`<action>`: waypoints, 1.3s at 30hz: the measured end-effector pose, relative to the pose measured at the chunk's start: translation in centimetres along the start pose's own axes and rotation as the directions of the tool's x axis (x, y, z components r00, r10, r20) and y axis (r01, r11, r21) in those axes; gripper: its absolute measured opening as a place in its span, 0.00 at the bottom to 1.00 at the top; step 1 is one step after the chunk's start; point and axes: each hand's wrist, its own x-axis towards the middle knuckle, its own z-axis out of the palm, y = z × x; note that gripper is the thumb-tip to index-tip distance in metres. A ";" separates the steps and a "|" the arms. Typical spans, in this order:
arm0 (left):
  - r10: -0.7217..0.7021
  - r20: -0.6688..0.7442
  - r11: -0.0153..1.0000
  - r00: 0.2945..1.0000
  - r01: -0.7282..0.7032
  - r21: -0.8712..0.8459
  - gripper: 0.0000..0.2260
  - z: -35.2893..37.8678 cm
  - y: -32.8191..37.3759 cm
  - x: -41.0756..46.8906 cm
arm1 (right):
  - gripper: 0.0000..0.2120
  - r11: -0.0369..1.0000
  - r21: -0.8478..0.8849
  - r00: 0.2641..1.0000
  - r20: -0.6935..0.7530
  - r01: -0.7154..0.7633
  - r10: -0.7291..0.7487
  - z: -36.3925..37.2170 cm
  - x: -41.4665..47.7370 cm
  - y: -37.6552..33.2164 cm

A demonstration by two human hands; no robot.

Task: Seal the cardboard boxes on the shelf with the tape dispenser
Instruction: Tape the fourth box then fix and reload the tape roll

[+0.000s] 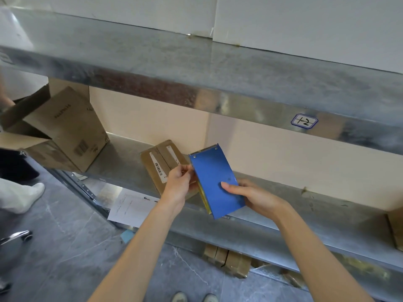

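**Dispenser held between both hands**

The right hand (250,197) gripped the blue tape dispenser (214,177), thumb across its face. The left hand (178,184) pinched its left edge, in front of a small cardboard box (157,164) lying on the shelf (122,162).

**Head View, Forward and Down**

One wide-angle camera sat at head height, facing forward and down along both forearms. It was near: the left hand (178,182) and right hand (255,197) holding the flat blue metal tape dispenser (211,171) sat mid-frame, the grey galvanised steel shelf (338,214) just beyond that grip.
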 end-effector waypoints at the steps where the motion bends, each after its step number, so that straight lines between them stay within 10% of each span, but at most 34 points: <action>1: 0.011 -0.012 1.000 1.000 -0.011 -0.006 0.07 0.2 -0.1 -0.1 | 0.16 1.000 0.008 1.000 0.010 -0.001 0.001 0.1 0.0 0.0; 20: 0.055 0.242 0.993 0.969 -0.028 -0.114 0.05 -1.3 1.3 -1.4 | 0.16 0.997 -0.028 0.992 -0.101 0.075 -0.077 1.7 -0.6 0.1; 26: 0.005 0.152 0.968 0.988 0.034 -0.250 0.09 -1.3 0.8 -1.1 | 0.16 0.968 0.251 0.997 -0.071 0.025 -0.008 2.4 -0.3 -0.7; 39: -0.024 0.037 0.933 0.999 0.035 -0.359 0.10 -0.7 0.8 -2.1 | 0.27 0.990 0.062 0.967 -0.231 0.123 -0.106 3.3 0.4 -1.0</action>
